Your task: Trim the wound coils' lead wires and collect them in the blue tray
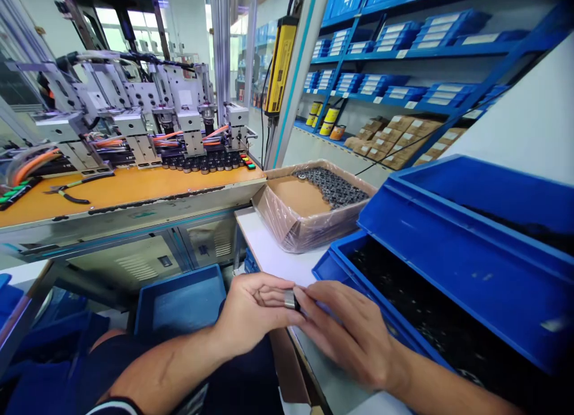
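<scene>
A small silvery cylindrical part [290, 299] with a black end sits between my two hands at the lower middle. My left hand [251, 310] has its fingers wrapped round the metal side. From the right, my right hand [350, 325] pinches the black end with thumb and fingertips. Both hands are above the edge of the white table [273, 256]. Just right of them stands an open blue bin [334, 265] holding many dark parts.
A plastic-lined carton [305, 226] with rows of dark parts stands behind my hands. More blue bins [448, 241] are stacked at the right. A machine [191, 128], an orange bench [134, 191] with pliers [74, 188], and an empty-looking blue tray [182, 301] are at the left.
</scene>
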A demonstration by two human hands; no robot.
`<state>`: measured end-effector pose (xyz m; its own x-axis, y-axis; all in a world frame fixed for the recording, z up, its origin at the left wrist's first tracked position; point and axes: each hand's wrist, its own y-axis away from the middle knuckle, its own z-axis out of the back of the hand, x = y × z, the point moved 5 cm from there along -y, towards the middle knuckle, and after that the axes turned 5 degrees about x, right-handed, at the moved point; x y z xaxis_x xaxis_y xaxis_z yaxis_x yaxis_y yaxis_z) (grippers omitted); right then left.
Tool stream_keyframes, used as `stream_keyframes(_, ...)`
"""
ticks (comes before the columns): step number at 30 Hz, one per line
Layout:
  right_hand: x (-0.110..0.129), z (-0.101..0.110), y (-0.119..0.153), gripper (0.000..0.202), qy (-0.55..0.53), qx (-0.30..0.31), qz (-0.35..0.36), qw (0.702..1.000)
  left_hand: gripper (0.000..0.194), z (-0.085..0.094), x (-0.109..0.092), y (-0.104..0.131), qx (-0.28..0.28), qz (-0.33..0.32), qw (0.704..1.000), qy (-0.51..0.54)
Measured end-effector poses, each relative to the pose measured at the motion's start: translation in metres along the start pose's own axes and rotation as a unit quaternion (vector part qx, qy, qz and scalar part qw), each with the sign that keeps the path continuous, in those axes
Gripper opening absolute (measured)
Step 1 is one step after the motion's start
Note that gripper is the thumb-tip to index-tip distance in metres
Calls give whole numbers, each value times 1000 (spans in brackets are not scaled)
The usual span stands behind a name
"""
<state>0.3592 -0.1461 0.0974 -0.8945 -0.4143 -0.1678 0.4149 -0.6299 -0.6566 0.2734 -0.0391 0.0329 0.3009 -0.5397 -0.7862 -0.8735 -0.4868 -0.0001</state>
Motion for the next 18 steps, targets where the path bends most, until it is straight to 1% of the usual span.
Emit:
stream_keyframes(2, 0, 4, 0, 23, 17, -22, -16, 999, 42, -2, 0, 0, -14, -44, 999, -9)
stream_keyframes(3, 0, 7, 0, 24, 18, -33, -33, 999, 44, -2, -2, 0, -12, -68, 997, -25)
stream_keyframes(5, -2, 11, 1, 22, 3, -41, -69, 997, 43, -2, -11, -1, 14, -125, 987, -96)
stream_keyframes(6, -4, 12, 1, 21, -14, -24, -82, 996, 40, -3, -16, -2, 35, -157, 977, -141)
stream_keyframes(8, -6, 10, 2, 20, -44, 33, -97, 994, 30, -6, -26, -1, 77, -216, 950, -213)
stream_keyframes(10, -7, 9, 3, 21, -47, 84, -93, 991, 27, -9, -31, 1, 105, -257, 930, -242)
stream_keyframes(13, -8, 8, 6, 23, -18, 106, -88, 990, 28, -8, -32, 2, 110, -265, 925, -248)
stream_keyframes(15, -13, 9, 6, 24, 6, 114, -64, 991, 28, -4, -31, 2, 84, -243, 932, -257)
stream_keyframes(17, -28, 15, 4, 26, 37, 119, -32, 992, 28, 3, -34, 2, 45, -213, 936, -276)
stream_keyframes(18, -41, 22, 2, 27, 54, 117, -24, 991, 27, 6, -36, 3, 26, -201, 934, -294)
